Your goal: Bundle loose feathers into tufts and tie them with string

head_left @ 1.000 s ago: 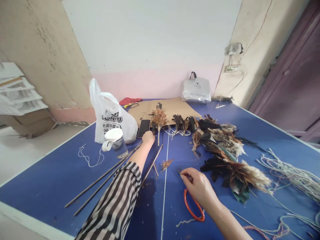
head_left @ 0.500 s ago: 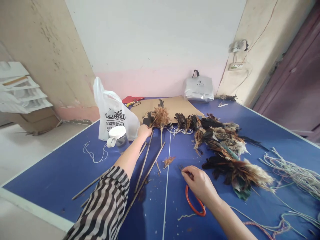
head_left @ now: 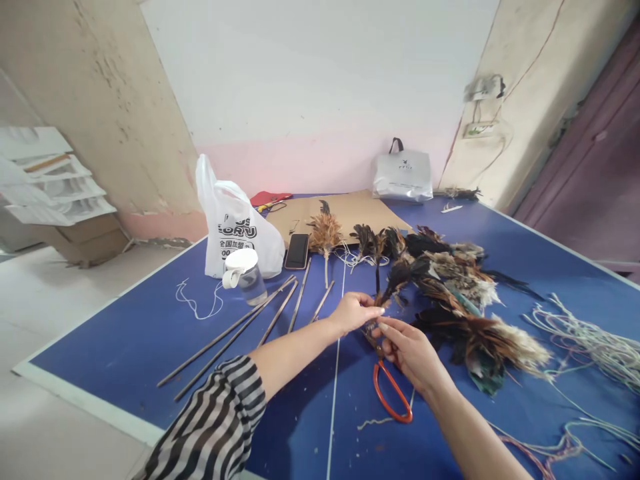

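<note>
My left hand (head_left: 357,312) and my right hand (head_left: 407,347) meet over the middle of the table, fingertips almost touching. My left fingers pinch a small bunch of dark feathers (head_left: 399,277), whose tips point up and away from me. The right thumb and fingers close at the lower end of the same bunch; exactly what lies between them is partly hidden. Just below my right hand lie scissors with red handles (head_left: 393,397), their blades partly covered. A tied tuft of brown feathers on a stick (head_left: 326,233) lies farther off.
Several thin sticks (head_left: 225,337) lie at left. Behind them are a mug (head_left: 250,280), a white plastic bag (head_left: 235,227) and a phone (head_left: 297,251). Feather bunches (head_left: 465,300) and tangled string (head_left: 590,343) spread to the right. Cardboard (head_left: 370,207) and a silver bag (head_left: 403,175) are at the back.
My left hand has come back from beside the phone to my right hand, uncovering the phone. My right hand has shifted slightly, and both hands are now together at the dark feathers.
</note>
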A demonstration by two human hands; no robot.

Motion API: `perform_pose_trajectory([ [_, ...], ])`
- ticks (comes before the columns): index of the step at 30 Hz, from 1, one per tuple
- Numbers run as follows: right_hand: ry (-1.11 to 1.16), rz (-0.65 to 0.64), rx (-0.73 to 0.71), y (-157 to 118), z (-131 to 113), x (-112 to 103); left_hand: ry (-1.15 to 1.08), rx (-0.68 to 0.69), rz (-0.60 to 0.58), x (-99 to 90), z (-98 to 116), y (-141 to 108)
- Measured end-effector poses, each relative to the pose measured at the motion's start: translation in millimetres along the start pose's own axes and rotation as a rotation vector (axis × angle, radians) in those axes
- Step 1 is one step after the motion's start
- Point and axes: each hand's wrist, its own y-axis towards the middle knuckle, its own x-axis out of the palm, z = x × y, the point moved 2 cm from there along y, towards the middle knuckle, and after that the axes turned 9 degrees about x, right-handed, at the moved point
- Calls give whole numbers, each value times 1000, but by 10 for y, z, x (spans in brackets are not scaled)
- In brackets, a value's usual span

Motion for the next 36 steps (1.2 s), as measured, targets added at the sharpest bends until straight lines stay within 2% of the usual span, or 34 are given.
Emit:
perform_pose_trajectory([
  [3, 7, 72, -19, 14, 2, -14, -66, -66, -47, -36, 47, -57],
  [6, -113, 89, -23, -3, -6, 22, -141, -137, -72, -6, 93, -127],
  [9, -206, 64, 7, -26, -12, 50, -95, -107, -132, 32, 112, -158],
  [11, -198, 95, 14, -26, -20, 26, 23, -25, -152, -66, 114, -98],
  [12, -181, 116, 14, -20, -25, 5, 113, 66, -95, -177, 120, -35],
  [14, -140, 136, 1, 0, -32, -40, 319, 169, 184, -503, 110, 129],
  [15, -124, 139, -8, 12, -33, -58, 387, 136, 328, -679, 82, 219],
  [16, -115, 143, -14, 22, -32, -72, 413, 38, 437, -840, 33, 309],
  [17, -114, 145, -17, 30, -29, -80, 393, -112, 478, -967, -36, 396],
  [18, -117, 146, -17, 35, -25, -82, 378, -189, 472, -1053, -98, 478],
  [20, -130, 142, -15, 33, -21, -74, 348, -263, 436, -1123, -214, 609],
  [23, -134, 144, -26, 6, -38, -64, 298, -311, 374, -1076, -350, 704],
  [27, -127, 146, -55, -20, -67, -85, 288, -299, 355, -1069, -402, 627],
  [33, -150, 142, -52, 29, -7, -79, 414, -256, 388, -1266, -393, 235],
  [36, -143, 144, -50, 37, 12, -67, 484, -267, 405, -1307, -409, 110],
])
